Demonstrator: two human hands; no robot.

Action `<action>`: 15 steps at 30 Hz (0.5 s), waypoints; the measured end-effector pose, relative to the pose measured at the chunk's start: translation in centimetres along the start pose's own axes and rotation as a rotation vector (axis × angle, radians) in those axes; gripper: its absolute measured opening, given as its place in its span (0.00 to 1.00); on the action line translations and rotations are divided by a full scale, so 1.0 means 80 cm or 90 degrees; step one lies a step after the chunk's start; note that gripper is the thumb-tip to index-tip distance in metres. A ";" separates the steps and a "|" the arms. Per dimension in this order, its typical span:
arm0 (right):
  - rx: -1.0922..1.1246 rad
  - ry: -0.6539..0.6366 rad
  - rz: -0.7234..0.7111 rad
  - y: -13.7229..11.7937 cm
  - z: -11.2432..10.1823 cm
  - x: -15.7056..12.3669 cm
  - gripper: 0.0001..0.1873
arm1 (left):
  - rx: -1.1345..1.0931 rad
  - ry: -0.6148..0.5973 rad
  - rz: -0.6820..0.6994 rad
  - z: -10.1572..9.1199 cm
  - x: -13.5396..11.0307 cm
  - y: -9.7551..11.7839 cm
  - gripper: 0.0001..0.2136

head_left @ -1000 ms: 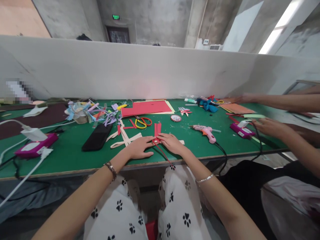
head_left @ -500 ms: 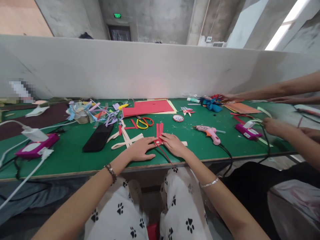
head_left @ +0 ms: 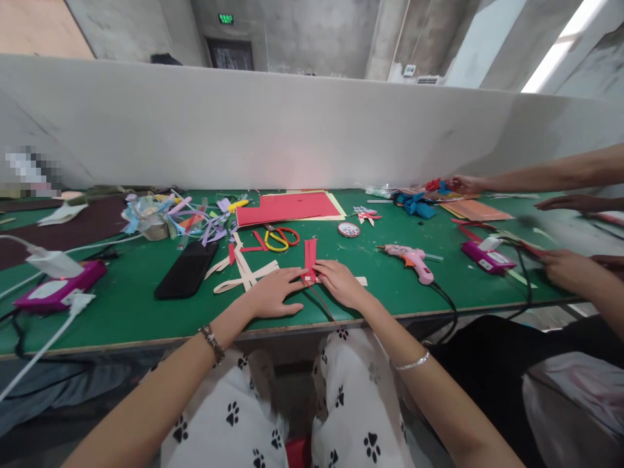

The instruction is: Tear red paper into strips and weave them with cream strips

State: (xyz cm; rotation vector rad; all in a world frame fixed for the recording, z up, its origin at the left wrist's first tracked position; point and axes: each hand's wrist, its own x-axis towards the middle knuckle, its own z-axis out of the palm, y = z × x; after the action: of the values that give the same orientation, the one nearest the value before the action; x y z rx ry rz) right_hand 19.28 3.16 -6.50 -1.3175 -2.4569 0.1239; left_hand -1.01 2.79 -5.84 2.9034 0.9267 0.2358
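My left hand (head_left: pixel 273 292) lies flat on the table with its thumb spread out, its fingertips at the left edge of red strips (head_left: pixel 311 252) standing side by side. On the other side, my right hand (head_left: pixel 340 284) rests with fingers stretched toward the lower end of the same strips. A thin red strip (head_left: pixel 322 302) trails from there down over the table edge. Just right of my right hand pokes out the end of a pale strip (head_left: pixel 361 281). Crossed cream strips (head_left: pixel 245 270) lie left of my left hand. What is under the fingertips is partly hidden.
Scissors (head_left: pixel 277 239), red card (head_left: pixel 287 209) and a small round tin (head_left: pixel 349 229) lie behind my hands. A pink glue gun (head_left: pixel 412 260) is at right, a black phone (head_left: pixel 186 271) at left, near a purple power strip (head_left: pixel 63 286). Co-workers' hands (head_left: pixel 465 184) reach in at right.
My hands stay almost in place on the red strips. At the right, a co-worker's hand has lifted a red and blue piece, and another co-worker's hand has moved right. The view shifts slightly.
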 end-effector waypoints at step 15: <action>-0.027 -0.044 0.064 -0.011 0.002 0.011 0.20 | 0.014 -0.008 -0.005 -0.002 -0.001 0.001 0.24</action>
State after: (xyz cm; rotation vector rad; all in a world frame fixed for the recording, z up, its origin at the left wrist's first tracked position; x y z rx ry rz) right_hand 18.09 3.39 -6.21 -1.4789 -2.4625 0.1442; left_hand -1.06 2.72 -5.70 2.9167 0.9436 0.2072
